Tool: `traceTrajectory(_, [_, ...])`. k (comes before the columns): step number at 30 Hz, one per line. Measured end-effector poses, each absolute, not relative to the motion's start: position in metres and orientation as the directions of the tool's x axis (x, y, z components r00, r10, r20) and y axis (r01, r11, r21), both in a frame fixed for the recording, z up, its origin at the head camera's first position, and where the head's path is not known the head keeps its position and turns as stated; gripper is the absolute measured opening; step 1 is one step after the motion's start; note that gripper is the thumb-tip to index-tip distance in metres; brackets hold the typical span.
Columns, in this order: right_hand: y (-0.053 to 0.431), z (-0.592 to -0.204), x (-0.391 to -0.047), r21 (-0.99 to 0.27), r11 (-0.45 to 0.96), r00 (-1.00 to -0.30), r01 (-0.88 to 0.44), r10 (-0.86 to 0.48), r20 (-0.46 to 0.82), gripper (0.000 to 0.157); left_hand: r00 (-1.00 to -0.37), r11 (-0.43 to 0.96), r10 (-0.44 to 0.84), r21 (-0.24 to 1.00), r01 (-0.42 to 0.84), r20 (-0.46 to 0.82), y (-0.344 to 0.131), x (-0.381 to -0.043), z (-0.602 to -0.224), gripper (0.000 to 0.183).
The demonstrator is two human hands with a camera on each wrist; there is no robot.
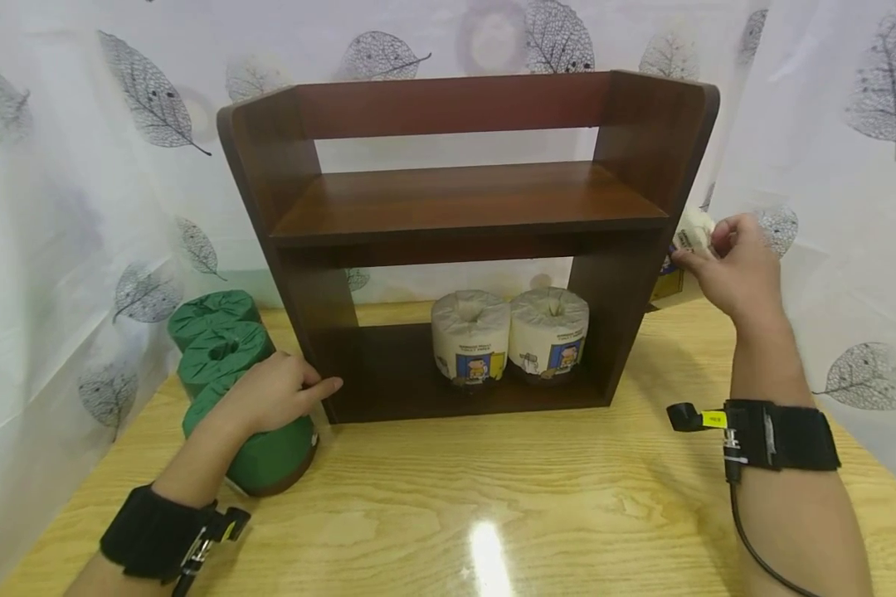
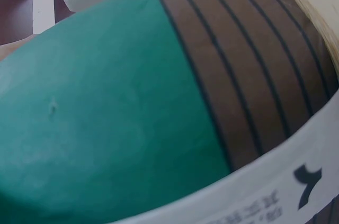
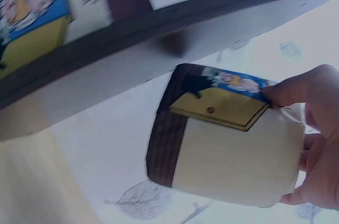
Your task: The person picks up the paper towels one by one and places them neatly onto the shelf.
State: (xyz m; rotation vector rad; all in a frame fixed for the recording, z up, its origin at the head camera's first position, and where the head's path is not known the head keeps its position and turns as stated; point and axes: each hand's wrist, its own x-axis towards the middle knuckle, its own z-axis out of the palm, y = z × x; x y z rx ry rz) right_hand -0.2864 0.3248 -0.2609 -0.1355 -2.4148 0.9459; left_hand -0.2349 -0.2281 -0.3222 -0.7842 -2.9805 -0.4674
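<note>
On the right, beside the shelf's outer side, my right hand [image 1: 742, 269] grips a cream toilet paper roll [image 3: 238, 152] by its top end. The roll is tilted, its cartoon label and dark striped base visible in the right wrist view; the shelf side partly covers it in the head view. My left hand [image 1: 280, 394] lies over the front green toilet paper roll [image 1: 272, 460], thumb stretched towards the shelf's left side. Green wrapping with a brown striped base fills the left wrist view. Two cream rolls [image 1: 470, 340] stand side by side on the bottom shelf.
A dark brown two-tier wooden shelf [image 1: 463, 203] stands on the light wood table [image 1: 523, 489]. Other green rolls [image 1: 212, 315] stand in a row left of it. A white leaf-print curtain [image 1: 37, 207] hangs behind and at both sides.
</note>
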Motion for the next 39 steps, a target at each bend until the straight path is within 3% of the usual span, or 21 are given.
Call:
traceTrajectory(4, [0.320,-0.245,-0.276,-0.752,0.642,-0.738,-0.149,0.434,0.517,0.037,-0.872,0.828,0.481,0.278,0.487,0.096,-0.227,-0.235,-0.323,0.057])
traceTrajectory(9, [0.311,-0.229,-0.269,-0.793,0.507,-0.565,-0.337,0.565,0.601,0.035,-0.873,0.832,0.474,0.267,0.487,0.115,-0.230,-0.233,-0.323,0.054])
traceTrajectory(16, [0.301,-0.217,-0.262,-0.662,0.501,-0.286,-0.557,0.633,0.719,0.034,-0.880,0.840,0.462,0.262,0.474,0.111,-0.233,-0.232,-0.325,0.055])
traceTrajectory(20, [0.298,-0.212,-0.255,-0.563,0.465,-0.171,-0.683,0.648,0.742,0.037,-0.880,0.840,0.462,0.264,0.473,0.106,-0.232,-0.232,-0.324,0.055])
traceTrajectory(28, [0.292,-0.209,-0.239,-0.428,0.484,-0.019,-0.764,0.645,0.764,0.037,-0.876,0.835,0.471,0.267,0.481,0.106,-0.230,-0.233,-0.325,0.053])
traceTrajectory(31, [0.287,-0.206,-0.231,-0.413,0.443,-0.007,-0.796,0.675,0.738,0.030,-0.875,0.837,0.470,0.259,0.482,0.112,-0.230,-0.234,-0.325,0.053])
traceTrajectory(35, [0.282,-0.201,-0.222,-0.383,0.382,0.008,-0.841,0.717,0.697,0.046,-0.870,0.832,0.478,0.254,0.493,0.122,-0.229,-0.236,-0.324,0.055])
traceTrajectory(39, [0.279,-0.198,-0.213,-0.362,0.418,0.063,-0.833,0.722,0.689,0.041,-0.869,0.832,0.480,0.253,0.494,0.121,-0.229,-0.236,-0.324,0.056])
